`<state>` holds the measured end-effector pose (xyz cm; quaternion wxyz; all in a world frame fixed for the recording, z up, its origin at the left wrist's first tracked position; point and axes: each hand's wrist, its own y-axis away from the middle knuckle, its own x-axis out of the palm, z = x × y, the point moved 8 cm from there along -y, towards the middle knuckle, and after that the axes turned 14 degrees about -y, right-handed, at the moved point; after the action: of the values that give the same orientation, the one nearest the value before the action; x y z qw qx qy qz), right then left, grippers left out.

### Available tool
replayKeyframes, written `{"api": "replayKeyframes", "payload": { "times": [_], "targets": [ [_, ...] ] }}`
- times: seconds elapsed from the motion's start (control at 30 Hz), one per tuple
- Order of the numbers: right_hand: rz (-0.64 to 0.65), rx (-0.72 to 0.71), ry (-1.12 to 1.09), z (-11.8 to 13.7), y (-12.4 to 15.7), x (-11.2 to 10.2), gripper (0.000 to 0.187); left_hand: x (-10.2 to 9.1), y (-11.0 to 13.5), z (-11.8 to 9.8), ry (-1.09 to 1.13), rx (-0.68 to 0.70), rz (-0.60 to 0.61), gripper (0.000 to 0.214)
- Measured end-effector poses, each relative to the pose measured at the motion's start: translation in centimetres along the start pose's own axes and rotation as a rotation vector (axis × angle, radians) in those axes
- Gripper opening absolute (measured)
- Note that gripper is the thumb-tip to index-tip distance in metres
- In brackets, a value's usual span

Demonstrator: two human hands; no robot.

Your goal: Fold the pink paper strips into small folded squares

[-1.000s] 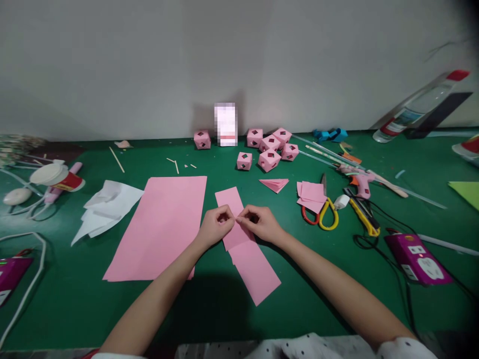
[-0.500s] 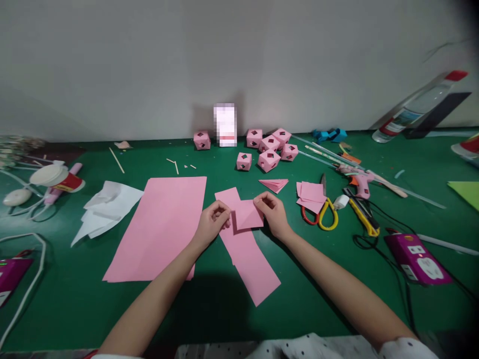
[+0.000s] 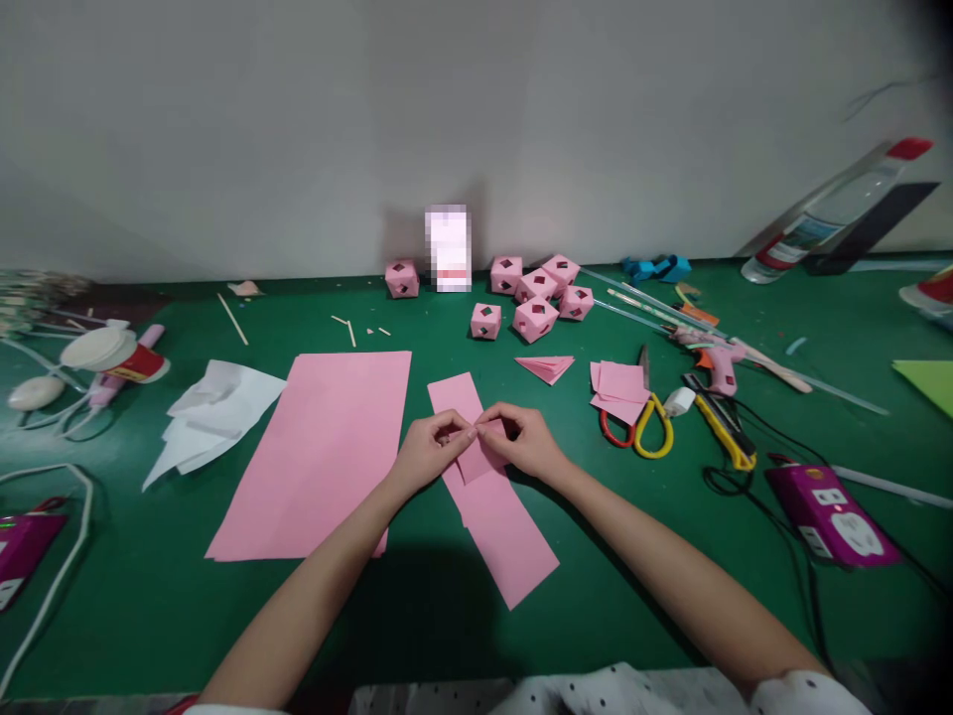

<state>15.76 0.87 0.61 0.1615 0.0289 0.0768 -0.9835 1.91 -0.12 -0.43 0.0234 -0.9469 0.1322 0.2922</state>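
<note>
Left hand (image 3: pixel 432 444) and right hand (image 3: pixel 523 440) pinch a small flat pink paper piece (image 3: pixel 475 463) between nearly meeting fingers, probably for crease control, long pink paper strips (image 3: pixel 513 561) lying beneath and nearer than the fingers on the green bench (image 3: pixel 596 616).

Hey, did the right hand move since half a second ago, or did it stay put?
Yes, the right hand moved leftward, farther from the scissors.

Head camera: worn on the person's head, looking forward and down
Bench (image 3: pixel 134 616): seen from above its near edge, at a slant, across the full width
Wall (image 3: pixel 223 129): faced beyond, filling the top
Left hand (image 3: pixel 432 447) and right hand (image 3: pixel 527 445): near, around mid-frame
</note>
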Motion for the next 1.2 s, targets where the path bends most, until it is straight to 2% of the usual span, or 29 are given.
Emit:
{"api": "replayKeyframes", "payload": {
  "times": [0.17,0.53,0.9,1.07,1.13,1.2],
  "targets": [
    [-0.03,-0.024,0.031,0.0,-0.1,-0.1,0.005,0.4,0.0,-0.1,-0.06,0.028,0.029,0.026],
    [-0.139,0.049,-0.031,-0.8,0.1,-1.2,0.005,-0.3,0.2,0.1,0.021,-0.004,-0.016,0.026],
    [-0.133,0.063,-0.062,-1.0,0.0,-1.3,0.005,-0.4,0.3,0.2,0.084,0.025,0.004,0.027],
    [-0.194,0.085,-0.109,-1.5,-0.1,-2.1,0.006,-1.3,0.2,1.1,0.227,-0.001,-0.06,0.027],
    [-0.18,0.069,-0.15,-1.4,-0.1,-2.1,0.004,-1.5,0.1,1.3,0.251,-0.021,-0.068,0.026],
    [-0.143,0.022,-0.184,-1.0,-0.1,-1.8,0.013,-1.6,0.0,1.2,0.248,-0.036,-0.075,0.024]
  ]
}}
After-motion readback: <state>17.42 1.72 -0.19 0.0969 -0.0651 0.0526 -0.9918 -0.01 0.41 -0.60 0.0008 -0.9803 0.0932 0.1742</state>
